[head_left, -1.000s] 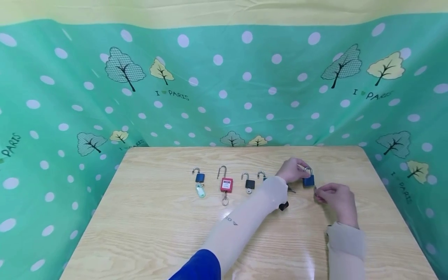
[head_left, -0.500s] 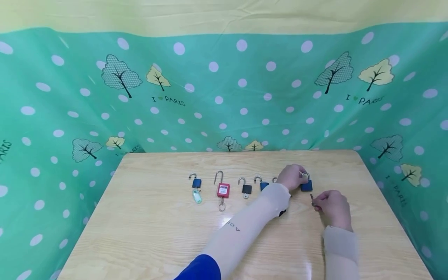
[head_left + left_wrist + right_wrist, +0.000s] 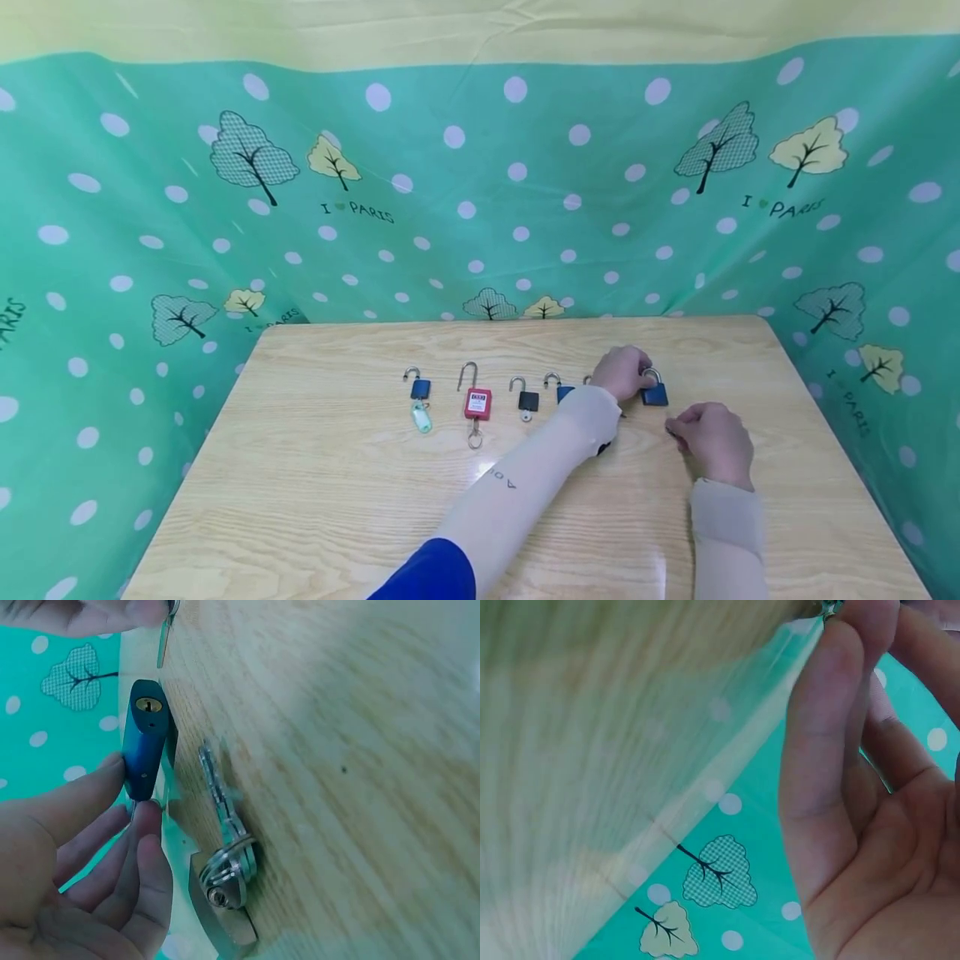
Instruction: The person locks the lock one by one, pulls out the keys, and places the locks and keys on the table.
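Note:
With its thumb and fingers, my left hand (image 3: 621, 372) pinches a blue padlock (image 3: 655, 394) by its shackle end. The left wrist view shows the padlock's brass keyhole (image 3: 149, 705) facing the right hand. My right hand (image 3: 714, 437) pinches a small metal key (image 3: 164, 643) between thumb and fingers, its blade pointing toward the padlock but apart from it. In the right wrist view the fingertips mostly hide the key. Beside the left hand, keys on a ring (image 3: 229, 862) lie by another padlock, largely hidden by the left arm in the head view.
Leftward in a row lie open padlocks: a blue one (image 3: 421, 389) with a mint tag (image 3: 422, 417), a red one (image 3: 477, 404) with a key and ring, a black one (image 3: 528, 401) and another blue one (image 3: 564, 392). Green dotted cloth (image 3: 420, 208) surrounds the wooden table (image 3: 315, 467).
My right hand has drawn slightly down from the padlock, and the key has turned in its fingers, showing less now. The left hand keeps hold of the padlock. The head view has shifted slightly.

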`<state>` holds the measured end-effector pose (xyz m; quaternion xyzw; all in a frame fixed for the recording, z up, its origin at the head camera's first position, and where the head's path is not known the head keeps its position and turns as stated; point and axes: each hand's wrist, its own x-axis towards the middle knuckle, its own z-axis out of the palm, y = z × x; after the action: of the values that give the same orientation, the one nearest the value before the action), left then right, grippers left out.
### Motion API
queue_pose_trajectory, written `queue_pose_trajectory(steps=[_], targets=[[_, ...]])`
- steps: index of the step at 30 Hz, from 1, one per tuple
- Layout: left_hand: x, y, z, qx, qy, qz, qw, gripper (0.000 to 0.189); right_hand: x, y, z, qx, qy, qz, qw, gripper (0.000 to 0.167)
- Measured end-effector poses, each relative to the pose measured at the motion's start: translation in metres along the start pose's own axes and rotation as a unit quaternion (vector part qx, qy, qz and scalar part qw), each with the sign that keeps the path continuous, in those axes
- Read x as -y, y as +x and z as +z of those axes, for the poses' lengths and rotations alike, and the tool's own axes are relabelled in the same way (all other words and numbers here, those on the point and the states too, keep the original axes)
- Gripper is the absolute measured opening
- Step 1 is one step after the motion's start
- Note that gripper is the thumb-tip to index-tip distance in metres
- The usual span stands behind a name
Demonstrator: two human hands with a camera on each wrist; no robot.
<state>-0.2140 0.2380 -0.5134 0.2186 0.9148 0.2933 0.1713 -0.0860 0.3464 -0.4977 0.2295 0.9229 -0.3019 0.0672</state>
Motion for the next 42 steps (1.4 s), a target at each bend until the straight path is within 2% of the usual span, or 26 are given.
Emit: queue_pose_trajectory(steps=[7,10,13,19,23,26,33,37,42], targets=[[0.004,-0.002,-0.005,0.0,-0.006,0.009,0.9999,0.037,0.004,-0.003,-0.002,-0.068,0.01,-0.024,0.9973,0.031],[0.006,-0.004,-0.014,-0.005,-0.035,0.006,0.9994,0.044,0.007,-0.004,-0.004,-0.101,0.014,-0.03,0.9943,0.03],[0.011,-0.005,-0.027,-0.015,-0.069,0.005,0.9975,0.044,0.012,-0.005,-0.005,-0.115,0.02,-0.03,0.9927,0.03],[0.026,-0.006,-0.046,-0.027,-0.092,0.001,0.9954,0.034,0.027,-0.005,-0.003,-0.102,0.021,-0.035,0.994,0.034],[0.035,-0.005,-0.051,-0.033,-0.073,0.011,0.9967,0.025,0.035,-0.005,0.002,-0.097,0.029,-0.055,0.9934,0.033],[0.043,-0.006,-0.053,-0.024,-0.054,0.008,0.9982,0.02,0.041,-0.005,0.007,-0.085,0.035,-0.067,0.9935,0.034],[0.059,-0.013,-0.061,-0.008,-0.05,-0.018,0.9985,0.012,0.064,-0.006,0.029,-0.068,0.037,-0.064,0.9949,0.041],[0.061,-0.015,-0.063,0.004,-0.013,-0.014,0.9998,0.011,0.071,-0.003,0.041,-0.07,0.02,-0.06,0.9956,0.046],[0.057,-0.02,-0.061,0.026,0.003,-0.018,0.9995,0.013,0.075,-0.001,0.047,-0.06,0.013,-0.056,0.9965,0.046]])
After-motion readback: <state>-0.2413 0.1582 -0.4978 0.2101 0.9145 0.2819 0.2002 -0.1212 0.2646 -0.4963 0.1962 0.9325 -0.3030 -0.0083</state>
